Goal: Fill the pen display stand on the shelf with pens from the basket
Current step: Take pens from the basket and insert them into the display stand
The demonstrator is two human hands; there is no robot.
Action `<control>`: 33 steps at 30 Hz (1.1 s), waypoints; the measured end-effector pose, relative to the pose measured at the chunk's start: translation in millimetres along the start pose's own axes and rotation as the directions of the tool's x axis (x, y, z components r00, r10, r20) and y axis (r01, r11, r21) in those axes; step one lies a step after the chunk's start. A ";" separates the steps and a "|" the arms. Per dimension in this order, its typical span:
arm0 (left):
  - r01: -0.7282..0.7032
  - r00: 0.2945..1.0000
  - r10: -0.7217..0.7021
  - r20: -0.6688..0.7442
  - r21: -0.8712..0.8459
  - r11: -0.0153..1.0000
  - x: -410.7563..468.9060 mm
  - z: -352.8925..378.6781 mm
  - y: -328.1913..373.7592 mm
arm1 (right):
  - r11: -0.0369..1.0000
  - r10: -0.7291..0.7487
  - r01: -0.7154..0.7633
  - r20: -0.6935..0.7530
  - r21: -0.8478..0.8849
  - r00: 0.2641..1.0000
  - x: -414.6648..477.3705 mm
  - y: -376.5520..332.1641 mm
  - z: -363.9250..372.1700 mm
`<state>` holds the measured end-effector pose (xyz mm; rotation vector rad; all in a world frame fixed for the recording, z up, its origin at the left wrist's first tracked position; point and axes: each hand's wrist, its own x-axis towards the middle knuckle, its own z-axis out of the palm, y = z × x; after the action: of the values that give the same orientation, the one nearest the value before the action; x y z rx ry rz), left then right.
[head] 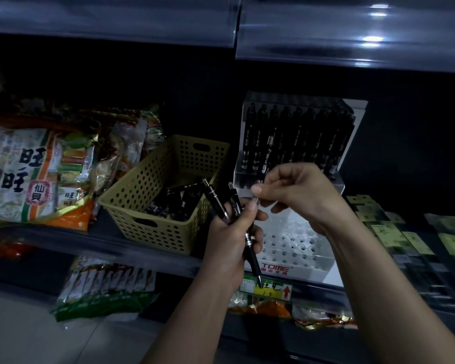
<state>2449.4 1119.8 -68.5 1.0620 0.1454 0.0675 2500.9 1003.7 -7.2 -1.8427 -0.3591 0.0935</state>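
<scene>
While the left hand (229, 232) closes its grip around a bunch of black pens (222, 203) in front of the pen display stand (294, 248), the right hand (292, 190) pinches the top end of one pen (250, 240). Left of the stand sits the perforated basket (153, 206), holding more pens.

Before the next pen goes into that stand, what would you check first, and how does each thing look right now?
1. Left hand holds spare pens: ok.
2. Right hand fingers pinch the top of one pen: ok.
3. Pen tip points down: ok.
4. Front rows of the pen display stand have open holes: ok.
5. Basket has pens left: ok.
6. Pen cleared from left hand: not ok.
</scene>
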 end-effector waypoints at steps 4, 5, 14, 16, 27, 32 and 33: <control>0.039 0.999 -0.039 -0.014 0.036 0.999 1.6 1.2 -1.6 | 0.995 -0.034 0.046 -0.126 0.089 0.991 1.4 -2.0 -7.8; 0.047 0.999 -0.046 -0.015 0.048 0.998 1.6 1.1 -2.2 | 0.992 -0.038 0.059 -0.183 0.109 0.982 2.1 -2.0 -9.6; 0.073 0.997 -0.071 -0.022 0.128 0.989 3.5 -0.8 -6.4 | 0.978 -0.208 0.165 -0.624 -0.127 0.754 5.0 1.6 -31.6; 0.091 0.995 -0.089 -0.036 0.085 0.992 4.7 0.3 -5.4 | 0.966 -0.255 0.153 -0.660 -0.209 0.706 6.1 3.8 -32.1; 0.074 0.996 -0.067 -0.061 0.113 0.991 6.0 -1.5 -6.7 | 0.861 -0.409 0.088 -0.578 -0.501 0.706 8.4 6.7 -18.4; 0.072 0.996 -0.066 -0.064 0.099 0.992 5.9 -2.4 -4.2 | 0.811 -0.431 0.068 -0.514 -0.581 0.742 9.9 9.6 -13.4; 0.070 0.996 -0.064 -0.059 0.104 0.992 5.9 -2.6 -3.7 | 0.805 -0.427 0.058 -0.509 -0.591 0.747 10.2 10.6 -13.2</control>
<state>2454.8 1121.0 -73.6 1.1609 0.2368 0.0285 2515.9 991.8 -12.2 -2.2275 -0.1617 -0.8971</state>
